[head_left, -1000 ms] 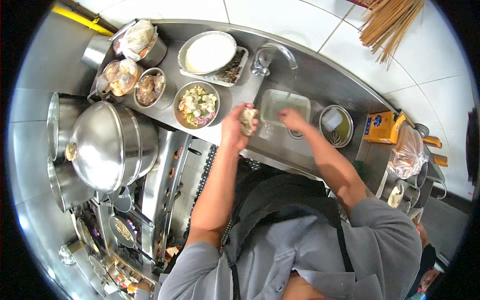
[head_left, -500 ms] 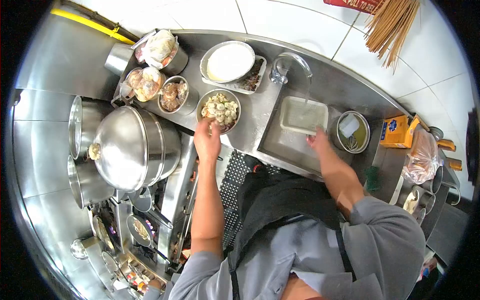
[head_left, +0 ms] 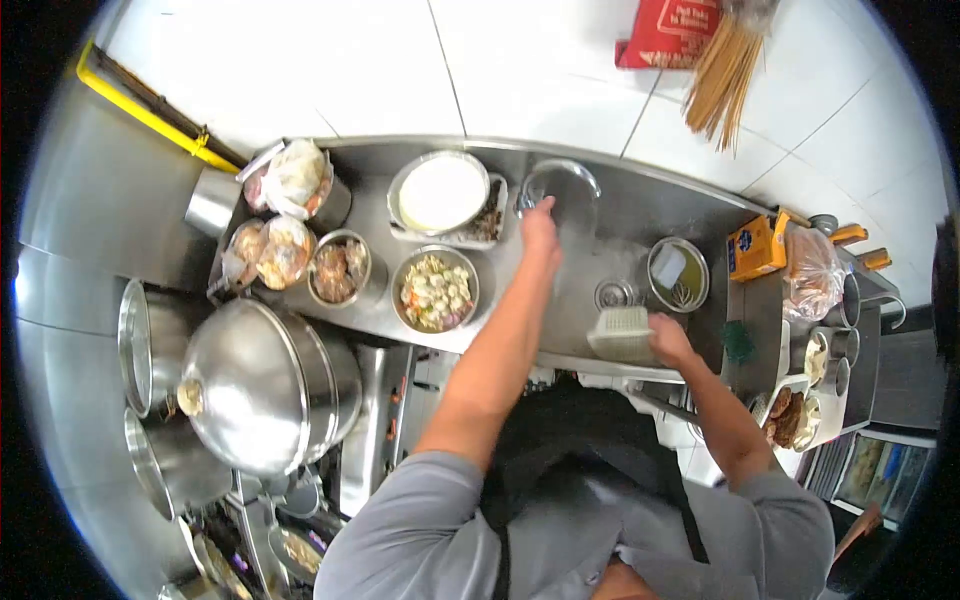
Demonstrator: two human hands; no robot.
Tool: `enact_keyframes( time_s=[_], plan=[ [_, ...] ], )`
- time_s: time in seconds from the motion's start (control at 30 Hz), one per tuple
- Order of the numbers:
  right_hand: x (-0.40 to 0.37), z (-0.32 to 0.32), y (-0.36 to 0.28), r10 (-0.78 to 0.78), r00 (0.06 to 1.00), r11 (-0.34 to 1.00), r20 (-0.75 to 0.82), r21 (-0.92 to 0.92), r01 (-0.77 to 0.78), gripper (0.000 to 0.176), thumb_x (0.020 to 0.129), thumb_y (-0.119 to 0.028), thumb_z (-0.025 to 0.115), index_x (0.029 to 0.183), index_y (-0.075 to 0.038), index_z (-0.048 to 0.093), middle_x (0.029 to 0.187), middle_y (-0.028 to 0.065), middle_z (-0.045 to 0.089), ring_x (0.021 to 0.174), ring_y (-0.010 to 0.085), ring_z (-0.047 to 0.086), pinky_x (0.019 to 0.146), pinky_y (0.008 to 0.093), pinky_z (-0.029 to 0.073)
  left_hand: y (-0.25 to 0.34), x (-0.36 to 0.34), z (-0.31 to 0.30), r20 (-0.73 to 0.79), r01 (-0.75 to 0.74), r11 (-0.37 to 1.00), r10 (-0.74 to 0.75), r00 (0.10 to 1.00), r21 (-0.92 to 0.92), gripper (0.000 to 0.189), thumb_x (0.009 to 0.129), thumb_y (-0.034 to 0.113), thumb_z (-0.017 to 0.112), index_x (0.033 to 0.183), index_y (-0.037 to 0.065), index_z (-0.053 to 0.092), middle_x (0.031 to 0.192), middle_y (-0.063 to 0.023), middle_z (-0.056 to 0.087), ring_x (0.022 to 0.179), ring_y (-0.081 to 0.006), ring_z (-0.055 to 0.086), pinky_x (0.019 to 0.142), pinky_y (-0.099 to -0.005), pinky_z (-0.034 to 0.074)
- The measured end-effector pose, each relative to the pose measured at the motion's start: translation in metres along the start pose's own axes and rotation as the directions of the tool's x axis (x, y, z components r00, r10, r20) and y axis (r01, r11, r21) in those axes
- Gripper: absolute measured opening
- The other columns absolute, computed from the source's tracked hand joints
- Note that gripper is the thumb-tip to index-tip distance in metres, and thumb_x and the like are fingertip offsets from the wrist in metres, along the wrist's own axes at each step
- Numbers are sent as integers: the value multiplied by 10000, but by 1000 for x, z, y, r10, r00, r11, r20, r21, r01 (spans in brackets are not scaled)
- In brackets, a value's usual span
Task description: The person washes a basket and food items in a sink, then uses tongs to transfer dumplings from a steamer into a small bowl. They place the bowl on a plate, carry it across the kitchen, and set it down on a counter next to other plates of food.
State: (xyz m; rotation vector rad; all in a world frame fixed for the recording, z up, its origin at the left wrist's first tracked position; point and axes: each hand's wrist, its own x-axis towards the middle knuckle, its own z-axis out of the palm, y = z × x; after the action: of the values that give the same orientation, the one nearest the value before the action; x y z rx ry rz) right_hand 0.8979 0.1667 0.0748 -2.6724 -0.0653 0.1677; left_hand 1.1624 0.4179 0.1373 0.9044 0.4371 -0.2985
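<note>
My left hand (head_left: 541, 228) reaches to the curved metal faucet (head_left: 572, 166), its fingers closed at the handle by the base. The handle itself is mostly hidden by the hand. My right hand (head_left: 672, 340) grips one end of a pale rectangular plastic container (head_left: 620, 336), tilted over the front part of the sink (head_left: 575, 300). Behind the container the round drain (head_left: 613, 293) shows in the sink floor. Just beyond my right hand stands a metal pot (head_left: 705, 283) with a whisk and yellowish liquid inside.
Left of the sink are a bowl of chopped food (head_left: 436, 290), a wide bowl of white contents (head_left: 440, 193) and a pot of browned pieces (head_left: 340, 268). A large domed steamer (head_left: 255, 385) stands at left. A yellow box (head_left: 757, 248) and bagged food (head_left: 815, 275) sit at right.
My left hand has moved from the bowl of chopped food to the faucet. My right hand has lifted the container from the sink floor and tilted it near the front edge.
</note>
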Motion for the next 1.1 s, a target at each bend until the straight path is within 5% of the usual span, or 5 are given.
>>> enact_keyframes(
  time_s=[0.2,0.4,0.6,0.9,1.1],
  plan=[
    [-13,-24,-51,132,932,991,-339,11,-136,129,764,-29,497,882,4,539,951,252,560,892,470,539,809,530,441,-22,2,14,163,-355,553,367,916,754,809,803,212,589,1455,-81,211,1482,-278,320,1398,-407,272,1161,-401,221],
    [-8,-117,-144,2,959,981,-283,-187,-57,107,741,-44,558,842,-54,526,836,176,523,870,415,561,696,517,479,-9,-150,-22,852,-868,27,-208,481,496,866,850,616,563,1439,20,341,1430,-229,427,1360,-381,365,1121,-505,280],
    [13,-236,-295,-617,780,649,100,-496,577,89,711,-100,596,762,-80,525,800,99,532,822,299,594,657,432,500,92,-178,2,631,267,711,-702,330,651,774,889,710,422,1422,149,401,1368,-113,511,1245,-276,500,1001,-513,425],
    [40,-275,-411,-752,467,654,-466,-434,620,301,743,-79,650,1044,-91,640,1043,136,610,991,342,600,918,447,473,274,-215,-52,672,-333,942,222,706,38,926,772,207,700,1505,74,150,1403,-177,439,1266,-305,469,1055,-400,398],
    [112,-102,-336,10,983,922,-186,381,63,399,847,-191,654,1199,-30,557,1045,166,646,923,318,649,812,379,518,499,-170,-75,298,-716,-296,946,-127,632,1078,687,353,819,1462,-56,191,1465,-288,255,1357,-408,286,1128,-466,252]
  ],
)
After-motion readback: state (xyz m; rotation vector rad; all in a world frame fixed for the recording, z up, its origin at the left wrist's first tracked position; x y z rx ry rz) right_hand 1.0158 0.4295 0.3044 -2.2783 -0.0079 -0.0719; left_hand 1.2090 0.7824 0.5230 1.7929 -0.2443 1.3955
